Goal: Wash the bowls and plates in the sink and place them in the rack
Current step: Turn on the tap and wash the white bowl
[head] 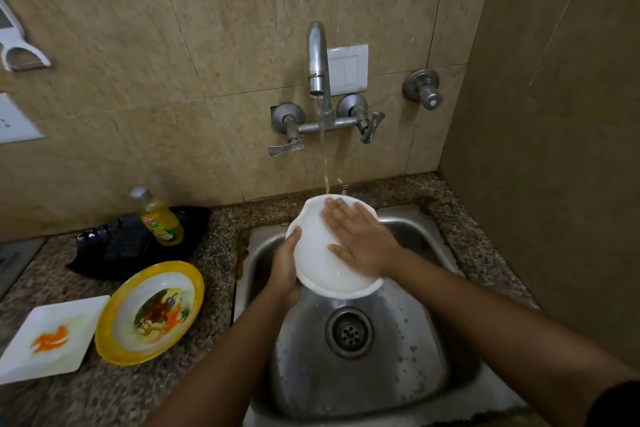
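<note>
Head camera looks down on my two hands over the steel sink [398,374]. They hold the white bowl [322,265] between them, above the basin and just in front of the tap [318,59]. My left hand [285,269] grips the bowl's left rim, fingers curled round it. My right hand [360,239] lies flat on the face turned towards me, fingers straight and spread, pressing rather than gripping. I cannot tell for sure whether that face is the inside or the underside. The bowl is tilted, its far edge raised towards the wall, and the water stream [323,156] lands on that far edge, just beyond my right fingertips.

So the bowl sits straight ahead of me, touching both hands. The left one carries it and the right one is free to lift away. It is round, so no long axis matters. What matters is the tilt: the water strikes only the far edge, and I judge the bowl needs turning in my left hand to rinse the rest.

On the granite counter [214,236] to my left lie a yellow-rimmed plate [152,308] and a square white plate [52,336], both smeared with food. My left hand is the nearer to them. A dish-soap bottle [161,218] stands behind them. The rack is not in view, so I cannot say which way the bowl should go afterwards.
</note>
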